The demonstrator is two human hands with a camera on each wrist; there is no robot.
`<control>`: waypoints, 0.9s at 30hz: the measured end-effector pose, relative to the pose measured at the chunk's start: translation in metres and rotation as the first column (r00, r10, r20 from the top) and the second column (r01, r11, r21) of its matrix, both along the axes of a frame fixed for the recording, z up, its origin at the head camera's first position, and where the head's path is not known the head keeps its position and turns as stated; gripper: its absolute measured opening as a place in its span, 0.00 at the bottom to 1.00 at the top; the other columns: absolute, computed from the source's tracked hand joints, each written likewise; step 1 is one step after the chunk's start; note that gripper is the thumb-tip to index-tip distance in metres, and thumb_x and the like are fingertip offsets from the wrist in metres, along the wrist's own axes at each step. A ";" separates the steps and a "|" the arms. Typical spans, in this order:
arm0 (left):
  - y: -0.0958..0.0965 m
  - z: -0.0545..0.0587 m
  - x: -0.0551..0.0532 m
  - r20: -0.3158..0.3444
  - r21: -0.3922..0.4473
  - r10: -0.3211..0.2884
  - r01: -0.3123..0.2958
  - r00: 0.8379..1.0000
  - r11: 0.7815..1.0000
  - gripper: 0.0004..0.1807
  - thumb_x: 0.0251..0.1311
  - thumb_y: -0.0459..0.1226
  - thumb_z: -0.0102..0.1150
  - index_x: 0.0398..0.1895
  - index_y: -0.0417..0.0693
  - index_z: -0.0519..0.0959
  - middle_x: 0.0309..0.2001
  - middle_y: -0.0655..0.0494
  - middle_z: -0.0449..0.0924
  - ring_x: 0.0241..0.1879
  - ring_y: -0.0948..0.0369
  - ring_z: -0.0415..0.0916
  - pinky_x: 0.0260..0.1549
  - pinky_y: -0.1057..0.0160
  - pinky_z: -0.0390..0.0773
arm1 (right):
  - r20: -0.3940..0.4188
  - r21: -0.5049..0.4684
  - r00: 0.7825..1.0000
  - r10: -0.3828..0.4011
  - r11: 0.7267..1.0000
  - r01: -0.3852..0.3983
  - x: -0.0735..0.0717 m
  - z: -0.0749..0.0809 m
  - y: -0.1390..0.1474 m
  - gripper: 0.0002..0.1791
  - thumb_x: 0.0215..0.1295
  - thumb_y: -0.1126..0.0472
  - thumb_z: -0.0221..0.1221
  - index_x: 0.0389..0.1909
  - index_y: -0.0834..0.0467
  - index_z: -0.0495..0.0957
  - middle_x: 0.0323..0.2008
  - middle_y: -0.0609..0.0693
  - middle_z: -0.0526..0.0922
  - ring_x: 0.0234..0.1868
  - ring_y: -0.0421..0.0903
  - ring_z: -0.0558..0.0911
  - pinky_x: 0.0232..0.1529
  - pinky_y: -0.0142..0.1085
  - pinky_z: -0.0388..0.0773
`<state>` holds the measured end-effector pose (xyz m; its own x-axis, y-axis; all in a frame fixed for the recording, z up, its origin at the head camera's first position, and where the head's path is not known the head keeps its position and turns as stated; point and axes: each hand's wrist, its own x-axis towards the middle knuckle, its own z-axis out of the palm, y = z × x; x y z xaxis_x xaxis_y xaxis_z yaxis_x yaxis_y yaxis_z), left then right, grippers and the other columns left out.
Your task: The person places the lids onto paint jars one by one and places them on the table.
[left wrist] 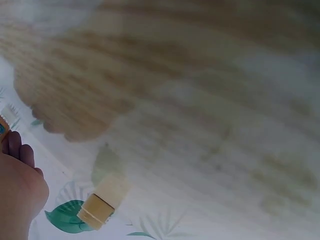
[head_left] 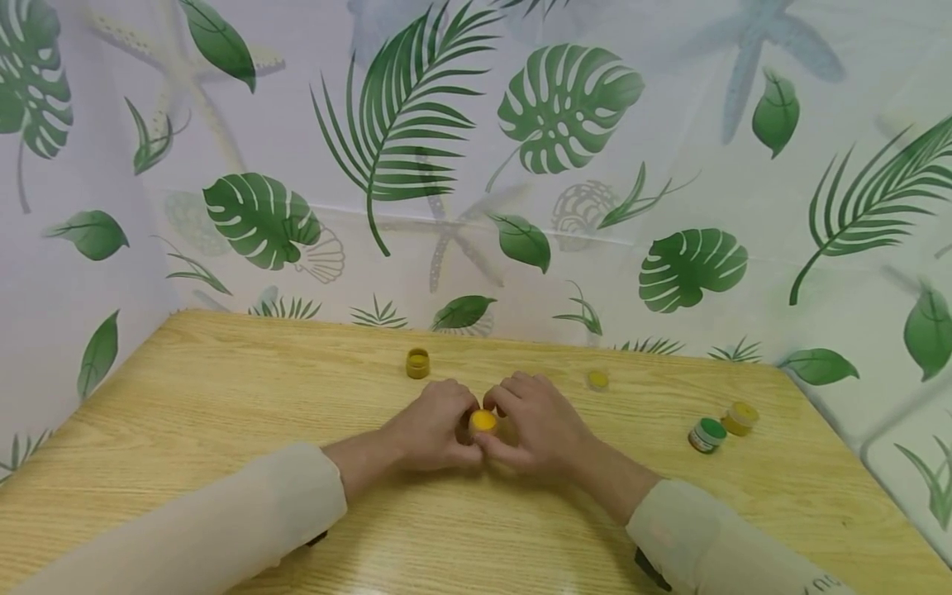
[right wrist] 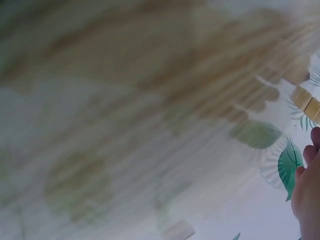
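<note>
Head view. Desk (head_left: 260,364): wood-grain; leafy cloth (head_left: 565,289) behind far edge.
1. Orange jar (head_left: 483,422): sm., desk ctr., well in from far edge, betw. L hand (head_left: 431,426) & R hand (head_left: 541,423); both grasping it, fingers & thumbs curled to its sides.
2. Ochre jar (head_left: 418,364): looks open-topped; nr far edge, L of ctr.
3. Yellow pot (head_left: 598,380): nr far edge, R of ctr.; jar or lid, can't tell.
4. Green jar (head_left: 707,435) & yellow jar (head_left: 740,419): just beside each other, nr R edge, twd far R corner.
Step (judged): prob. working orange jar's lid; next move prob. needs one hand steady, other turning.

L wrist view. L hand at frame edge, sliver of orange jar at fingers.

R wrist view. R hand part-cut; grip can't be told here.
</note>
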<state>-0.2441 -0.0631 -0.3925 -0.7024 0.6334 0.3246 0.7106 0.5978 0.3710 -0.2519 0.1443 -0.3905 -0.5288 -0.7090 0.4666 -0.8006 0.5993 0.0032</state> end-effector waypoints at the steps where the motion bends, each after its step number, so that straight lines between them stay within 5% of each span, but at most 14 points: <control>1: -0.001 0.000 0.000 0.000 0.006 0.005 -0.005 1.000 1.000 0.14 0.47 0.44 0.68 0.32 0.47 0.79 0.27 0.62 0.75 0.32 0.64 0.67 0.39 0.64 0.68 | -0.003 -0.003 1.000 0.015 1.000 -0.015 0.000 0.000 0.000 0.16 0.61 0.44 0.56 0.38 0.52 0.78 0.32 0.44 0.78 0.35 0.41 0.72 0.39 0.37 0.68; 18: 0.000 -0.004 0.000 -0.084 0.003 -0.009 0.010 0.996 1.000 0.15 0.42 0.46 0.71 0.30 0.48 0.80 0.25 0.63 0.75 0.30 0.66 0.67 0.39 0.65 0.68 | -0.048 0.013 0.998 0.036 0.999 -0.035 0.000 -0.002 -0.003 0.13 0.57 0.46 0.58 0.28 0.51 0.72 0.27 0.42 0.71 0.31 0.41 0.68 0.35 0.34 0.63; 27: 0.002 -0.002 0.002 -0.040 -0.036 -0.026 0.024 0.999 0.999 0.15 0.42 0.46 0.72 0.28 0.50 0.78 0.24 0.64 0.73 0.29 0.66 0.66 0.39 0.65 0.68 | 0.002 0.037 1.000 -0.009 0.999 0.009 0.002 -0.001 -0.003 0.24 0.63 0.37 0.57 0.16 0.49 0.67 0.25 0.41 0.68 0.31 0.41 0.66 0.35 0.35 0.60</control>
